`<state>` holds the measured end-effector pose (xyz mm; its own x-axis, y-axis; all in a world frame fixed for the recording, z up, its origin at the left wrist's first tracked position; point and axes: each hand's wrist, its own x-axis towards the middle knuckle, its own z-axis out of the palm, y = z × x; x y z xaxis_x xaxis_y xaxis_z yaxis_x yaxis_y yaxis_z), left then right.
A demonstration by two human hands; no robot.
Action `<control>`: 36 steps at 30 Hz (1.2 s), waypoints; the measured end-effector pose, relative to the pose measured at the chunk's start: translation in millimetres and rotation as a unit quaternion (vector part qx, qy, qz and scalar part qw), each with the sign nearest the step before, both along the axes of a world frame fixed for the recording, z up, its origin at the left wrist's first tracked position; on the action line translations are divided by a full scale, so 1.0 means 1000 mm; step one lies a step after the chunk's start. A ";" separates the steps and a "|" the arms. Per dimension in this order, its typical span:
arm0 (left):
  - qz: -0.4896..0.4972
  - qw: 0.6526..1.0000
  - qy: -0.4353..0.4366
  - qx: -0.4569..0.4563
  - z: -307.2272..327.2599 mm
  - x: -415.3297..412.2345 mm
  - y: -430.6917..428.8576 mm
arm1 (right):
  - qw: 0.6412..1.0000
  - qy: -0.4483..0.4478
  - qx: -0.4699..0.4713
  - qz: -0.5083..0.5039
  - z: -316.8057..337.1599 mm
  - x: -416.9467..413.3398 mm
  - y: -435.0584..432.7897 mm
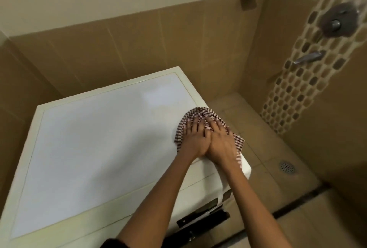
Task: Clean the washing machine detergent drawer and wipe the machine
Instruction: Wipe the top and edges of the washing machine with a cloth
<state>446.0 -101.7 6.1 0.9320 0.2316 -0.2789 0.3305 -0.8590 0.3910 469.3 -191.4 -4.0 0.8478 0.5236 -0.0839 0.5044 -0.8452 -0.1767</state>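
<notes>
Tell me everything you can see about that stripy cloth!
The stripy cloth has thin dark brown and pale pinkish stripes and looks like soft woven fabric. It is bunched and wrinkled, not spread flat. It lies at the right edge of the white washing machine top, with one corner drooping over the side. The left hand and right hand press down on it side by side with flat fingers, covering its middle.

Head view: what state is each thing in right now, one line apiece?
Brown-and-white striped cloth: bunched on the machine's right edge, partly hanging over.
White washing machine top: carries the cloth at its right edge.
Left hand: fingers straight, pressing the cloth.
Right hand: fingers straight, pressing the cloth, touching the left hand.
Dark front part: juts out; drawer or not, cannot tell.
Metal wall spout: no water visible.
</notes>
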 end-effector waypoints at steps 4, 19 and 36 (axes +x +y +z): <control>-0.014 0.992 0.045 0.116 0.000 -0.035 0.023 | 0.997 -0.008 0.024 0.066 0.004 -0.030 0.023; 0.064 0.993 0.037 0.088 -0.013 -0.045 -0.062 | 0.984 0.000 0.081 0.158 -0.011 -0.018 -0.062; -0.063 0.996 -0.058 -0.031 -0.014 -0.041 -0.060 | 0.985 -0.003 0.125 -0.121 -0.019 -0.061 -0.058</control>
